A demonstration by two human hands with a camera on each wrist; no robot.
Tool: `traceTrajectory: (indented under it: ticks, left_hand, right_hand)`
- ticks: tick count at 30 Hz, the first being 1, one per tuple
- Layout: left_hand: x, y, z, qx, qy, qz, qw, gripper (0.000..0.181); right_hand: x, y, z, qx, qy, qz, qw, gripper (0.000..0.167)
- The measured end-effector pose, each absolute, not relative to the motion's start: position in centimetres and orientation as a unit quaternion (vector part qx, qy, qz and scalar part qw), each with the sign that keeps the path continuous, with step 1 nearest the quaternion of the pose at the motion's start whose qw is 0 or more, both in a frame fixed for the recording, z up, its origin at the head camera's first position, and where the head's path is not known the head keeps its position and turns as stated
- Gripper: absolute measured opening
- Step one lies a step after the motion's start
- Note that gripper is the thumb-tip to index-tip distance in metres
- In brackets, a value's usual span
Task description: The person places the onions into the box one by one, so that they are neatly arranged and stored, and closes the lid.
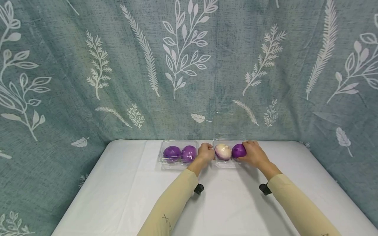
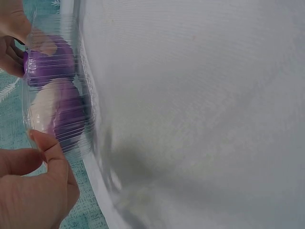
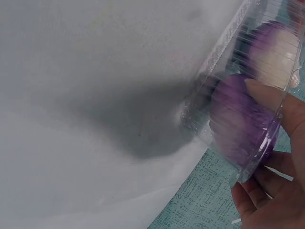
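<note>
Two round vegetables, turnip-like in colour, sit side by side in an open clear plastic container [image 1: 228, 165] at the table's back right. One is a cream-and-purple vegetable [image 1: 223, 152], the other a deep purple vegetable [image 1: 238, 151]. My right hand [image 1: 254, 154] grips the purple one, its thumb inside the container wall in the right wrist view. At the container's left end, my left hand [image 1: 206, 152] pinches the rim between thumb and forefinger. Ribbed plastic [image 2: 59, 90] partly veils both vegetables in the left wrist view.
Left of my left hand stands a second clear container [image 1: 172, 166] holding two purple vegetables [image 1: 172, 153]. Both containers are near the back edge of the white-covered table [image 1: 118, 190]. A leaf-patterned blue-green curtain [image 1: 189, 108] hangs behind. Clear raised lid plastic shows faintly behind the right container.
</note>
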State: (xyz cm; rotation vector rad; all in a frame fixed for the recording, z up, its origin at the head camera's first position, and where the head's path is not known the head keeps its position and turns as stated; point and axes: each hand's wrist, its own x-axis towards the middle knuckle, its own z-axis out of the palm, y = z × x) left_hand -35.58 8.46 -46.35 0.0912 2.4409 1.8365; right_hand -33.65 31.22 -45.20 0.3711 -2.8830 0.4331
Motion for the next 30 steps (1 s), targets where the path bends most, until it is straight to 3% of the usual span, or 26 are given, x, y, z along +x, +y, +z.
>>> traceTrajectory:
  ticks: [13,20,30]
  left_hand:
    - [-35.5,8.5,-46.2,0.029,0.806,0.590,0.037,0.034]
    - [-35.8,8.7,-46.1,0.024,0.805,0.592,0.041,0.033]
    - [-35.7,8.7,-46.2,0.024,0.802,0.595,0.046,0.035]
  right_hand:
    - [-34.6,32.2,-44.9,0.118,-0.972,0.195,0.050,0.086]
    - [-36.3,33.6,-42.6,0.035,-0.954,0.294,0.050,0.081]
    - [-37.9,33.6,-41.0,-0.053,-0.915,0.401,-0.006,0.081]
